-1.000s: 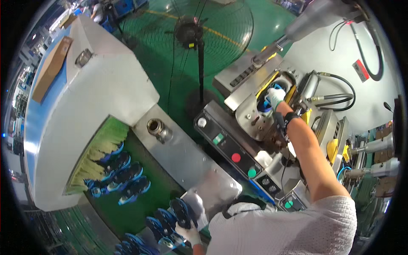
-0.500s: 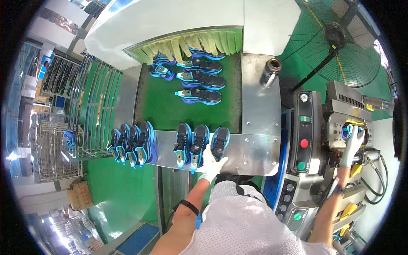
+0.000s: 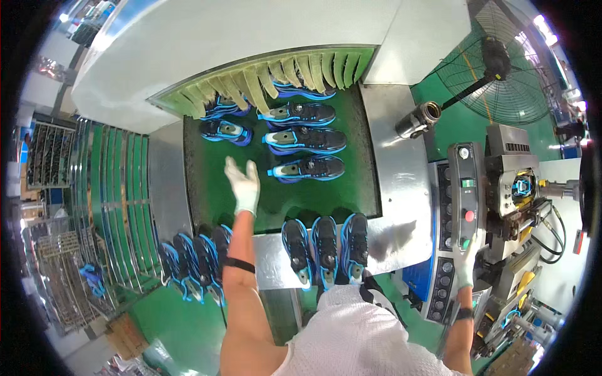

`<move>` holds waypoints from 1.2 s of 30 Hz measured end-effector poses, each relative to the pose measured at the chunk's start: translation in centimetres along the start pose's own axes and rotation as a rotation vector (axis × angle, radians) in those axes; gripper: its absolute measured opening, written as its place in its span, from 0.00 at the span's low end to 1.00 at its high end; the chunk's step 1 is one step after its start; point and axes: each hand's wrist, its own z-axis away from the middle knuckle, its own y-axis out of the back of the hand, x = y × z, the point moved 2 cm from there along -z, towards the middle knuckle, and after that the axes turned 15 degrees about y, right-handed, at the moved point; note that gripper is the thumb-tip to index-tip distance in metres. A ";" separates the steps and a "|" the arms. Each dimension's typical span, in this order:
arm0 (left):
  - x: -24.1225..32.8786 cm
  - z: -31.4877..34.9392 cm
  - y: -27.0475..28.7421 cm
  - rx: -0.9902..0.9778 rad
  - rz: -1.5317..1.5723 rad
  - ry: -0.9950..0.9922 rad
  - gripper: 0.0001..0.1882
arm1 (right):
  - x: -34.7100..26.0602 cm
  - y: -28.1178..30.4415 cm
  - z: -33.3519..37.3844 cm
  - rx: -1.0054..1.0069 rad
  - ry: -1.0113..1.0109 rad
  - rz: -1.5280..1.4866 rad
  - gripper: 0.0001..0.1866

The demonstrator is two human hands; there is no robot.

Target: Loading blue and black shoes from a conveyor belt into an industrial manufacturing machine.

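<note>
My left hand (image 3: 243, 187), in a white glove, reaches over the green conveyor belt (image 3: 251, 210) with its fingers apart and nothing in them. A black and blue shoe (image 3: 224, 131) lies just beyond its fingertips. To the right of that shoe, several more shoes (image 3: 306, 168) lie sideways on the belt. My right hand (image 3: 465, 263), also gloved, is at the green button (image 3: 464, 243) of a control panel, fingers stretched out; whether it presses the button is unclear. A blue shoe (image 3: 521, 187) sits in the clamp of the machine (image 3: 509, 216) beyond that hand.
Three shoes (image 3: 325, 250) stand on the metal ledge (image 3: 392, 244) before me, with several more (image 3: 204, 260) at its left end. A dark metal can (image 3: 417, 120) stands right of the belt. Green strips (image 3: 251, 88) hang over the tunnel mouth. A large fan (image 3: 495, 69) and wire racks (image 3: 116, 200) flank the station.
My left hand has left the shoe on the ledge and moved up and left over the belt. My right hand has let go of the shoe in the machine and come to the green button.
</note>
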 end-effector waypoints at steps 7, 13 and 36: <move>-3.0 -19.2 -0.7 -0.010 -0.370 -0.068 0.36 | -7.3 -1.1 9.8 -0.415 -0.295 -0.026 0.42; -4.1 -18.2 -1.7 0.007 -0.497 -0.238 0.11 | -10.1 -3.2 10.9 -0.615 -0.456 -0.097 0.40; 34.6 35.4 -1.8 -1.164 -0.002 -1.170 0.07 | -24.9 5.9 6.6 0.084 0.054 -0.700 0.28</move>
